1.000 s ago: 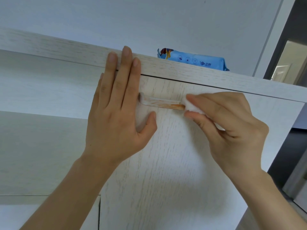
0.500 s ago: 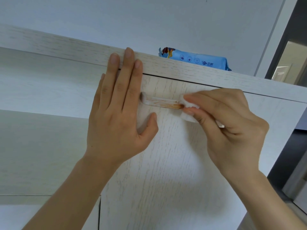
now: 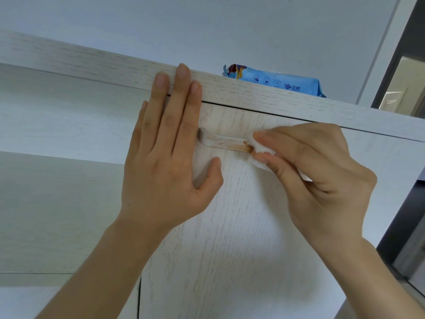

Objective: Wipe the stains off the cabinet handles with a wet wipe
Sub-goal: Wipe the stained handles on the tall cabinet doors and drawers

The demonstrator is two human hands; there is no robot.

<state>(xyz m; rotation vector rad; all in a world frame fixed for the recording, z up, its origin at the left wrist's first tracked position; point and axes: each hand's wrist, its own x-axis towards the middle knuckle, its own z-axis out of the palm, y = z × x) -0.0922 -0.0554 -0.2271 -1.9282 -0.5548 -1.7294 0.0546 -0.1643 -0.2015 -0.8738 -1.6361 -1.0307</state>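
A pale bar handle (image 3: 226,142) sits near the top of a whitewashed wood cabinet door (image 3: 230,238). Brown stain streaks cover its right half. My right hand (image 3: 317,178) pinches a folded white wet wipe (image 3: 262,150) around the handle's right end. My left hand (image 3: 165,162) lies flat with straight fingers on the door's upper left corner, just left of the handle, its fingertips reaching onto the cabinet's top board (image 3: 264,97).
A blue pack of wet wipes (image 3: 276,82) lies on the cabinet top behind the handle. A white wall rises behind it. A dark doorway frame (image 3: 404,54) stands at the right. Open shelves (image 3: 57,139) lie left of the door.
My right hand with the wipe has stayed at the handle's right end, shifting slightly up and down. More smeared stain shows along the bar. The left hand has not moved.
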